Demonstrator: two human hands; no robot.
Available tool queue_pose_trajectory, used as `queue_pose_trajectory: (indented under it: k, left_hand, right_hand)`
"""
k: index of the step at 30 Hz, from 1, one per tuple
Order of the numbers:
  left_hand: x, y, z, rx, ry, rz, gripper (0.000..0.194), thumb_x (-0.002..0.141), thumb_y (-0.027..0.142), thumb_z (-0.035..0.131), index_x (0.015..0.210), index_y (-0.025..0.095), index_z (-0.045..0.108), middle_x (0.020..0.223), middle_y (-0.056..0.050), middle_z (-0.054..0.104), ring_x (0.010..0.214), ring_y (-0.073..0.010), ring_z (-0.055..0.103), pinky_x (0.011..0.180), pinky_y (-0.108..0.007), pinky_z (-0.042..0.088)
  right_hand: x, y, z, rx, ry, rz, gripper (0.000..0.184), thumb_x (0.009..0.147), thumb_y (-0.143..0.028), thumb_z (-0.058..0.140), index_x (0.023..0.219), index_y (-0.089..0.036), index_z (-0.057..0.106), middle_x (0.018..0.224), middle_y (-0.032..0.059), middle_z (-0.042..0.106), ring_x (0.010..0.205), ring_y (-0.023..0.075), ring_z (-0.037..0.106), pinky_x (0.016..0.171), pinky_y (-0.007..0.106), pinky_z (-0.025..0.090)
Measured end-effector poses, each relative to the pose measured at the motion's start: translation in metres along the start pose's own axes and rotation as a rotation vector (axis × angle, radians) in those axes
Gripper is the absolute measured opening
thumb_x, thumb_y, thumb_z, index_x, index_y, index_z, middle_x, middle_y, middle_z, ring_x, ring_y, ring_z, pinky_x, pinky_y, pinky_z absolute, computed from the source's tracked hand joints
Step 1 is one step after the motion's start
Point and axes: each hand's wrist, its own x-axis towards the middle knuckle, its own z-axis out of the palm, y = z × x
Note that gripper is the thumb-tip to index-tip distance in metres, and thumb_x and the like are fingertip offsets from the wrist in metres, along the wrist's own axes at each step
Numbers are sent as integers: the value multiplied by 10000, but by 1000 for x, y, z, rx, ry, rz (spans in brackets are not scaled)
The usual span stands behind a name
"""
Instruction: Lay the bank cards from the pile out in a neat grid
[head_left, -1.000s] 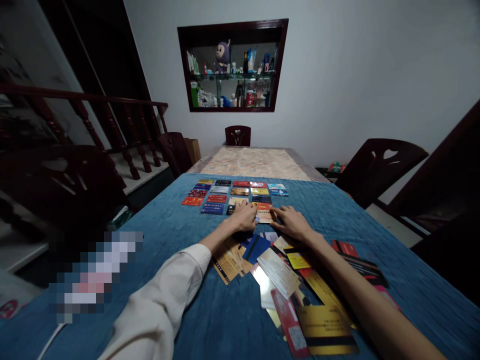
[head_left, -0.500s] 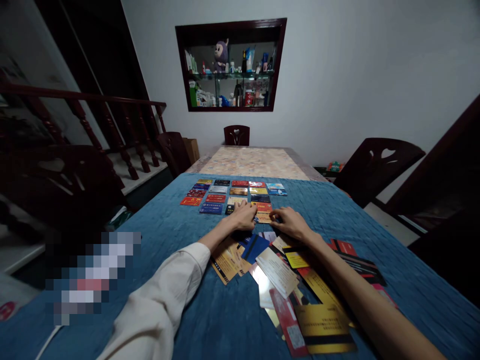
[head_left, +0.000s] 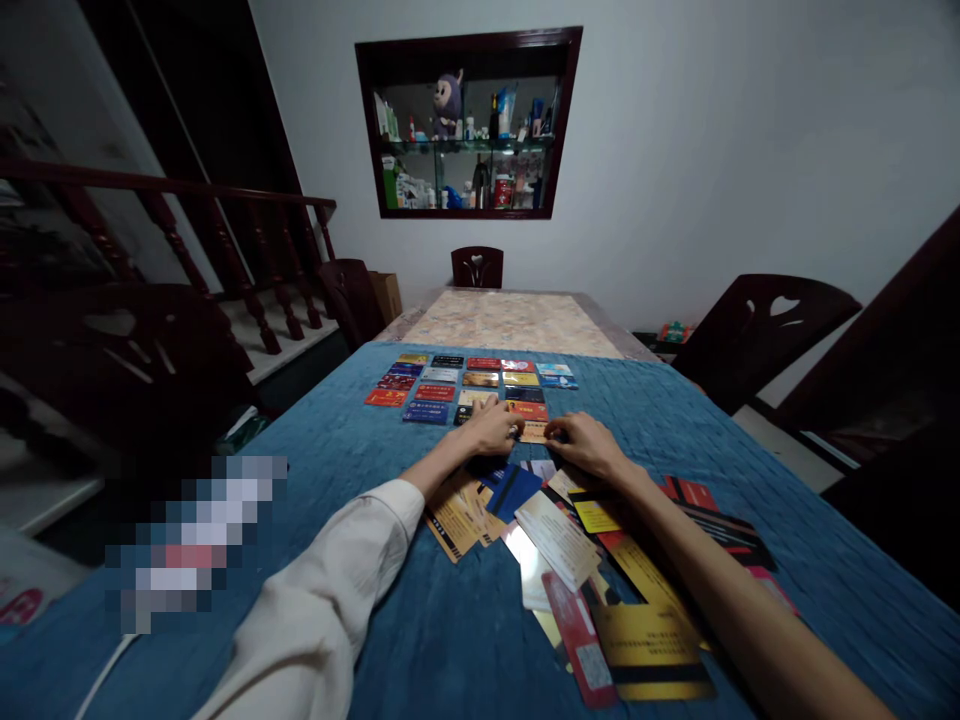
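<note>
An orange card (head_left: pixel 534 433) lies flat at the near end of a column of cards, between my two hands. My left hand (head_left: pixel 491 430) has its fingers bent at the card's left edge. From the other side, my right hand (head_left: pixel 589 443) pinches the right edge. Just beyond is a red card (head_left: pixel 529 411), partly under the orange one. Below my hands spreads a loose pile: a blue card (head_left: pixel 513 493), a whitish card (head_left: pixel 556 540), a yellow card (head_left: pixel 594 512) and a gold card (head_left: pixel 652 650).
Rows of cards, including a dark blue card (head_left: pixel 425 413), lie across the blue tablecloth (head_left: pixel 315 450). A pixelated object (head_left: pixel 206 540) with a white cord is at the left. Chairs (head_left: pixel 765 330) surround the table; a wall niche (head_left: pixel 469 130) holds bottles and a plush toy.
My hands stay at the orange card, and my left fingers have shifted slightly toward its near left edge. The whole view has tilted and moved a little.
</note>
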Motion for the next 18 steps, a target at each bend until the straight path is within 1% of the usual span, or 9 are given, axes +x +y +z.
queue_pose_trajectory:
  k: [3,7,13,18]
  left_hand:
    - [0,-1,3,-15,16,13,245,832,258,579,1047,274,695,1077,-97,611,1132,-323,449,965,-546,373]
    - [0,0,4,-8,35,18,225,832,245,585,1020,265,705,1105,-101,607,1129,-322,450,952,-531,383]
    - [-5,4,0,17,17,65,225,838,191,564,1015,230,697,1096,-98,639,1147,-309,457,944,-494,390]
    - [-10,5,-2,29,1,64,241,825,178,562,1028,223,682,1119,-104,629,1147,-319,445,939,-511,382]
  right_hand:
    - [-1,-1,0,-9,2,-1,242,870,-334,575,1022,-242,740,1023,61,728,980,220,620,773,274,416]
    - [-2,-2,0,-20,8,7,231,870,-315,573,1012,-237,738,1023,66,724,967,215,625,759,268,417]
    - [-3,-4,0,-38,4,11,242,879,-320,558,1024,-239,734,1049,68,718,986,225,619,744,271,415]
    - [-4,-5,-1,-62,3,9,247,884,-336,550,1029,-252,731,1055,66,713,978,244,607,736,291,412]
